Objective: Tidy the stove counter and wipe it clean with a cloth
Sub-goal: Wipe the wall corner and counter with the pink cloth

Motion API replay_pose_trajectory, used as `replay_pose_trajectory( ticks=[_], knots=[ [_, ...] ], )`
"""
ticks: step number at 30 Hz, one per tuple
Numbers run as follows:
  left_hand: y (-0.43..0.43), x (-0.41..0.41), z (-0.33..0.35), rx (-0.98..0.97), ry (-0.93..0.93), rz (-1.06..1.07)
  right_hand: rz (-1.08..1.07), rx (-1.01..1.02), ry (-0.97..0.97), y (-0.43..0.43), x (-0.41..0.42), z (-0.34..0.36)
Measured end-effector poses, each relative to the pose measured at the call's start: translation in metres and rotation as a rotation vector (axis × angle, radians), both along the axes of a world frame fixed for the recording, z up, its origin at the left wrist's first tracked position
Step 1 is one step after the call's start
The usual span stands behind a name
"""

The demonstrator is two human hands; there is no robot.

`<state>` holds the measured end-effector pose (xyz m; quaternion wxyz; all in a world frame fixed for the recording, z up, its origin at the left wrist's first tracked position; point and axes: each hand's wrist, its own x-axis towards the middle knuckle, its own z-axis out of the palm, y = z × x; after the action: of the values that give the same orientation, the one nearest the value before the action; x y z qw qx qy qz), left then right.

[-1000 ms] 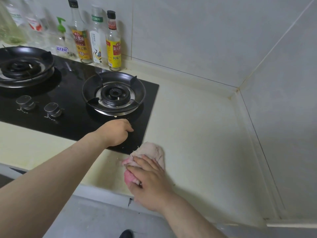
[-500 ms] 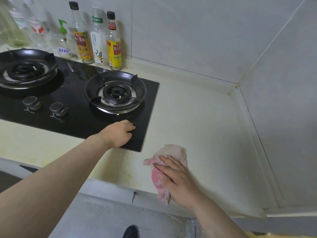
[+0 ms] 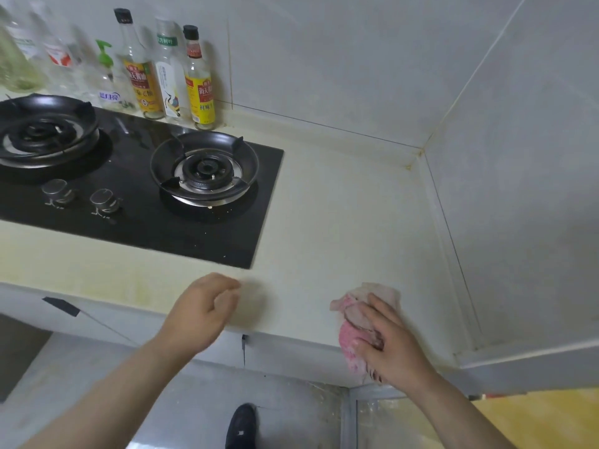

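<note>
Cloth (image 3: 363, 303): part of it lies under the right hand (image 3: 389, 345) and can't be seen.
Left hand (image 3: 201, 309): blurry (fingertips smeared) — can't tell if it touches the counter (image 3: 340, 222).
Far-left bottles (image 3: 19, 59): fuzzy, cut by the picture's edge — labels can't be read.
Left burner (image 3: 42, 131): cut off at the left side.
Shoe (image 3: 241, 426): cut off at the bottom.

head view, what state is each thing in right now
cloth: bunched, on the counter edge
right hand: fingers pressing on the cloth
left hand: loosely curled, holding nothing
right burner: unlit, bare
left burner: unlit, bare
bottles: upright
</note>
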<state>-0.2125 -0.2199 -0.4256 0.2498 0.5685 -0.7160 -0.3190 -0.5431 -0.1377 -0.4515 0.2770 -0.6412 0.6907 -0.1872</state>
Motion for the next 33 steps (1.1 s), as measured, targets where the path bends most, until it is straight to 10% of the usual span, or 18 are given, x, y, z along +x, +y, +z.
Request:
replay_pose_trajectory(
  ticks=[13, 33],
  knots=[
    [0.064, -0.002, -0.062, 0.657, 0.345, 0.360, 0.343, 0.341, 0.494, -0.041, -0.003, 0.015],
    [0.058, 0.028, -0.066, 0.648, 0.353, 0.340, 0.559, 0.222, 0.528, -0.091, 0.161, -0.008]
  ],
)
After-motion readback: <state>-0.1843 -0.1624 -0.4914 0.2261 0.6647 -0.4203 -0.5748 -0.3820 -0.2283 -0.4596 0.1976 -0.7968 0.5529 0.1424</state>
